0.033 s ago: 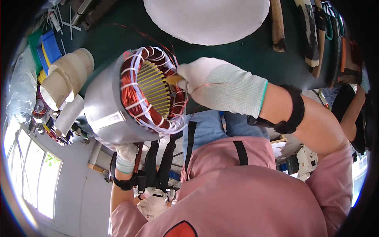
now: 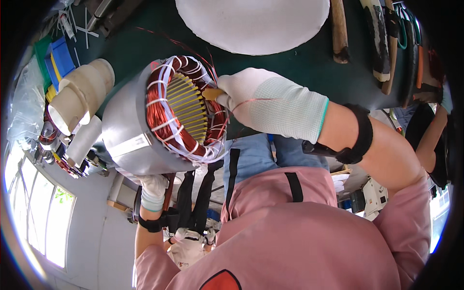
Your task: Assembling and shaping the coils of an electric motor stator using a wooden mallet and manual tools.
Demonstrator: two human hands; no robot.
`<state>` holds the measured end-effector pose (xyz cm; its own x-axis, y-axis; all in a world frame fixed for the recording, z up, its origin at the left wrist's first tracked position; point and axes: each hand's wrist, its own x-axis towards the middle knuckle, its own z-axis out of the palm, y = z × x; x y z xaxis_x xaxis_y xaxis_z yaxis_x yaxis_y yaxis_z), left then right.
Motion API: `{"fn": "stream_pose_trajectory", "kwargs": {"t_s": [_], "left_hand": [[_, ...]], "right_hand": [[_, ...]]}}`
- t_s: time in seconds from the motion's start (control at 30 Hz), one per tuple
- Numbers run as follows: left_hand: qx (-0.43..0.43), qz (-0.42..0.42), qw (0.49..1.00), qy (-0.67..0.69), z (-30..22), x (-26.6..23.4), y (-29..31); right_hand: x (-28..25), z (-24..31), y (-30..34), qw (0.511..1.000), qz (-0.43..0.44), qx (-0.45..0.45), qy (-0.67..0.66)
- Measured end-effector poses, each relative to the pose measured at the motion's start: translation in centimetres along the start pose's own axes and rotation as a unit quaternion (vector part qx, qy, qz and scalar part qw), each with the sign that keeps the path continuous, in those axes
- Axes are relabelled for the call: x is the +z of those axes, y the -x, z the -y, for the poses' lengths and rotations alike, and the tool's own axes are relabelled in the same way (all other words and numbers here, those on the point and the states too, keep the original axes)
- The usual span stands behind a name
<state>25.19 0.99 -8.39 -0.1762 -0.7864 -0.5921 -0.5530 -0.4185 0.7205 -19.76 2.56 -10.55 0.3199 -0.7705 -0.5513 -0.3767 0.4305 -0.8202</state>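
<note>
A motor stator in a grey metal housing [image 2: 121,116] lies on its side on the dark green table. Its ring of copper windings [image 2: 162,113], laced with white cord, faces right, with yellow slot strips [image 2: 186,106] inside the bore. My right hand [image 2: 261,99], in a white knit glove, is closed on a flat yellowish-brown piece [image 2: 210,94], whose tip is at the bore's near-right rim. Thin red wires run beside these fingers. My left hand [image 2: 153,186], gloved too, is against the housing's lower side; its fingers are mostly hidden.
A large white round disc [image 2: 256,24] lies at the far side. Wooden-handled tools [image 2: 340,34] and green-handled scissors [image 2: 402,29] lie at the right. Cream plastic tubes [image 2: 82,92], a blue bin [image 2: 62,58] and a plastic bag [image 2: 30,101] crowd the left. Other people stand nearby.
The stator has shifted slightly left. My right hand and the yellowish-brown piece have moved slightly left and up. My left hand stays in nearly the same place.
</note>
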Motion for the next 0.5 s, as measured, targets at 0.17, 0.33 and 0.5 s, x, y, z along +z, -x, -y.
{"fn": "stream_pose_trajectory", "kwargs": {"t_s": [0.17,0.33,0.5], "left_hand": [[0.006,-0.015,1.000,0.016,0.5,-0.6,-0.9],[0.016,-0.028,0.999,0.024,0.4,-1.3,-1.5],[0.086,-0.040,0.994,-0.047,4.1,-4.5,-1.7]], "right_hand": [[0.2,-0.3,-0.5,0.999,-0.025,-0.024,-0.004],[-0.3,0.5,-0.6,1.000,-0.006,-0.003,0.025],[-0.7,1.1,-0.5,0.997,0.039,0.051,0.039]]}}
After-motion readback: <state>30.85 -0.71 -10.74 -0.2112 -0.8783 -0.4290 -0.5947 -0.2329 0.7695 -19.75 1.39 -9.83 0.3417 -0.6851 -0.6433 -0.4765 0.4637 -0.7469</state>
